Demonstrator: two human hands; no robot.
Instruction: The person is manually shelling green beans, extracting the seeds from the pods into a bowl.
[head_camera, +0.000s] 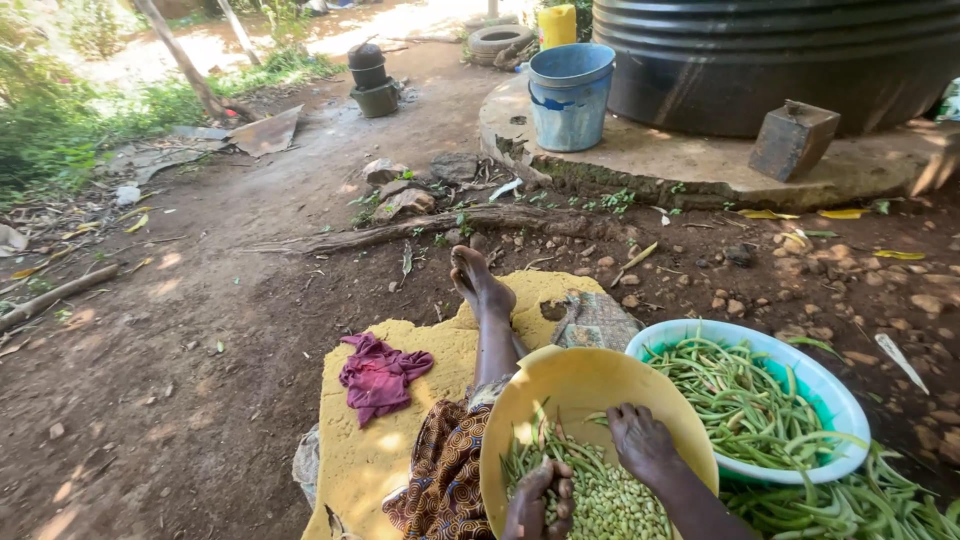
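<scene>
Dirt yard (200, 400); left hand (543, 500) perhaps gripping pods (530, 455)

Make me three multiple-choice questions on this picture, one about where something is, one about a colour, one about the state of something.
1. Where does the magenta cloth lie?
A. on the yellow mat
B. in the blue bucket
C. on the concrete slab

2. What colour is the bowl that both hands are in?
A. white
B. yellow
C. black

3. How is the white basin beside it?
A. upside down
B. full of water
C. heaped with green pods

Answers:
1. A, the cloth rests on the mat left of the leg.
2. B, the left hand and right hand rest in a yellow bowl of shelled beans.
3. C, long green pods fill it.
</scene>
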